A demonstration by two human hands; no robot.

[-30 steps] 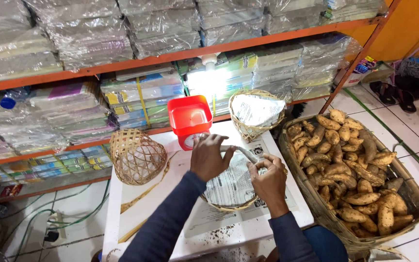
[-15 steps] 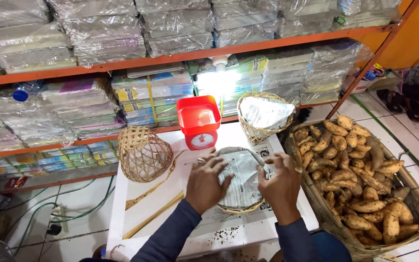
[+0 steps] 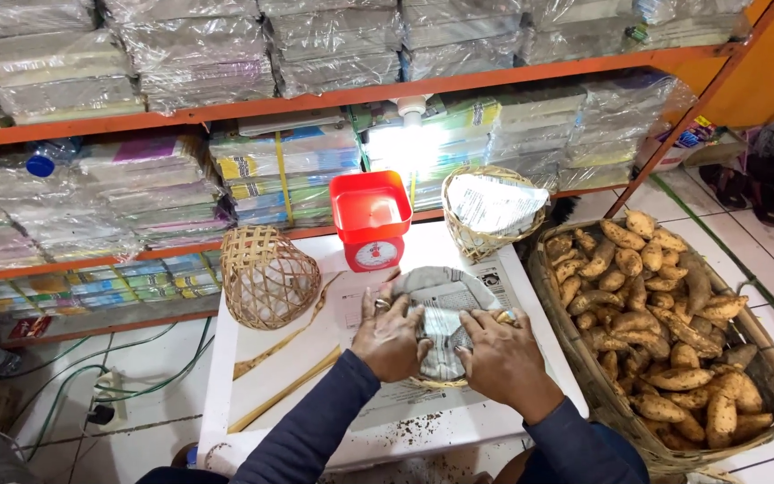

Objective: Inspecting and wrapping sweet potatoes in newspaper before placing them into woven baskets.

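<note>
Newspaper lining [image 3: 445, 309] lies pressed into a small woven basket [image 3: 441, 381] at the middle of the white counter [image 3: 253, 394], and both of our hands are on it. Going from the biggest things down: orange shelves [image 3: 333, 97] stacked with plastic-wrapped bundles fill the back, and a large wicker basket [image 3: 768, 381] heaped with sweet potatoes [image 3: 656, 314] sits on the floor just to our right — close by, we judge, so the tubers stay within reach. On the counter a red kitchen scale [image 3: 371, 220] stands behind the paper-covered basket; a second small basket [image 3: 492, 211], already lined with paper, sits to the scale's right, and an empty one [image 3: 266, 276] lies tipped over on the left, with a few loose bamboo strips [image 3: 284, 390] near it. Our left hand [image 3: 393, 339] lies flat with its fingers spread loosely, palm down on the paper, seemingly to pin it. Our right hand [image 3: 502, 358] also rests palm down — fingers slightly curled over the sheet's right edge, at the basket's rim — neither hand grips anything apart from the sheet.
</note>
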